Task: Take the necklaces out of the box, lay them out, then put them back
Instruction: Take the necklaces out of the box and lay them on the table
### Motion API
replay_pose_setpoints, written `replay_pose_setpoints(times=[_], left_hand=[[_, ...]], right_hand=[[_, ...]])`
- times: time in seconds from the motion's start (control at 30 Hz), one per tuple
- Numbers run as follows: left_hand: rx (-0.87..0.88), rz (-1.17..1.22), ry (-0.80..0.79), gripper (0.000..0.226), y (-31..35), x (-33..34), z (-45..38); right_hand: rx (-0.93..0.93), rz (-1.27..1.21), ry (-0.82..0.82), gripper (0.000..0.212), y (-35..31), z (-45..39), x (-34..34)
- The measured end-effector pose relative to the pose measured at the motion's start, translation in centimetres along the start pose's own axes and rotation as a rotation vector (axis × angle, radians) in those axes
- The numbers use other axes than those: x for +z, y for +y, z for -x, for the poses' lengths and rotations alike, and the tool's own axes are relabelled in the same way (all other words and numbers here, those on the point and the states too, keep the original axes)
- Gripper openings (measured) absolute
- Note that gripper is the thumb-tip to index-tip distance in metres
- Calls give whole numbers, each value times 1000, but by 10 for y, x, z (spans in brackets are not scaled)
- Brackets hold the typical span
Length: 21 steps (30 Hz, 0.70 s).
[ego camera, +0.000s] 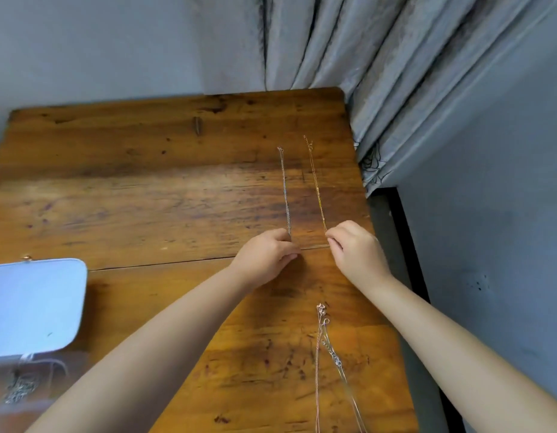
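Two thin necklaces lie stretched out straight on the wooden table (146,198), running away from me. My left hand (268,256) pinches the near end of the silver necklace (285,189). My right hand (355,251) pinches the near end of the gold necklace (316,182). Closer to me, between my forearms, a rose-gold necklace (318,364) and another silver necklace (336,360) lie side by side. The open box (36,364) sits at the left edge, its pale lid (33,304) raised, with more chains (21,390) inside.
Grey curtains (380,89) hang behind the table's far right corner. The table's right edge (369,214) borders a dark gap and a grey wall (489,245). A small dark object (197,125) lies near the far edge.
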<state>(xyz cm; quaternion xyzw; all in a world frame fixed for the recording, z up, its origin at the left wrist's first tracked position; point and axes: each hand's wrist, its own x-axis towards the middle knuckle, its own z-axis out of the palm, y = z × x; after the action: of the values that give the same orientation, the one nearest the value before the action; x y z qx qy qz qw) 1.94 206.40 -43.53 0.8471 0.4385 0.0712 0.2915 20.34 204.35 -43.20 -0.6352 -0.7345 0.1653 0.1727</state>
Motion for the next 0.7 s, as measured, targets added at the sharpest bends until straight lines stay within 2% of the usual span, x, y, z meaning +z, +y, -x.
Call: replay_pose_setpoints(times=[0.17,0.37,0.5,0.63,0.7], left_hand=[[79,5,-21,17,2,16,22],[112,-57,-75,15,11,19,40],[50,-129,-107,21,21,22,46],[-53,-344,-208,35,41,27,45],[-82,-336,-157,40,46,30,54]], right_hand=[[-120,95,-20,18,9,36,7],[-102,180,-128,27,4,66,8],[-77,176,-167,38,1,77,6],[-71,135,-191,45,2,81,5],[-28,82,-202,42,1,84,2]])
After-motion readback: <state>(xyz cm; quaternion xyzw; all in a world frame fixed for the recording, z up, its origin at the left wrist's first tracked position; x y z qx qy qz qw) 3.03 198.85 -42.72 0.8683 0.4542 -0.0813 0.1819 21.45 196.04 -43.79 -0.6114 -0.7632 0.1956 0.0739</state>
